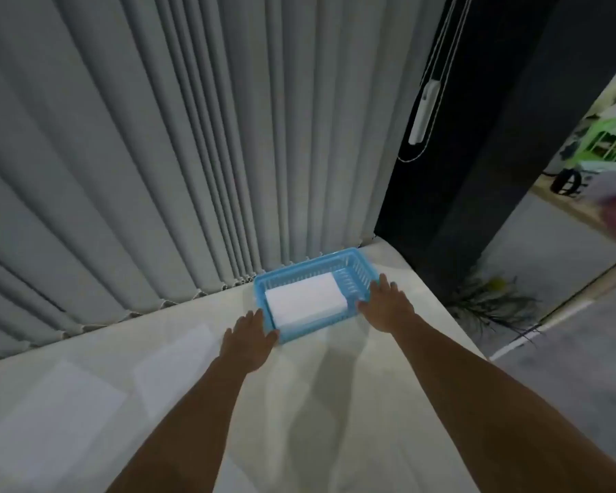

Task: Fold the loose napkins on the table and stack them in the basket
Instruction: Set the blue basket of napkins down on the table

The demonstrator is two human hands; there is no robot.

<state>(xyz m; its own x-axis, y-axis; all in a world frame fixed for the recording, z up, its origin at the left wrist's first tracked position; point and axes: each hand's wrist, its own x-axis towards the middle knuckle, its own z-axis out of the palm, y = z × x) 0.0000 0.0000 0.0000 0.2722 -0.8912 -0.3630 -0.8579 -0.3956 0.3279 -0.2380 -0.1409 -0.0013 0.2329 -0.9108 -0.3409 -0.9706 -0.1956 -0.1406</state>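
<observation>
A blue plastic basket [292, 270] stands at the far edge of the white table [299, 403], against the blinds. Inside it lies a stack of white folded napkins [304, 300]. My left hand [248, 341] grips the basket's near left corner. My right hand [388, 304] grips its right end. Two pale loose napkins lie flat on the table at the left: one [56, 418] near the front, another [176, 364] further back. Both are blurred and hard to tell from the tablecloth.
Grey vertical blinds [157, 154] hang right behind the table. A dark pillar [477, 172] with a blind cord stands at the back right. The table's right edge drops to the floor, where a dark plant [491, 304] lies.
</observation>
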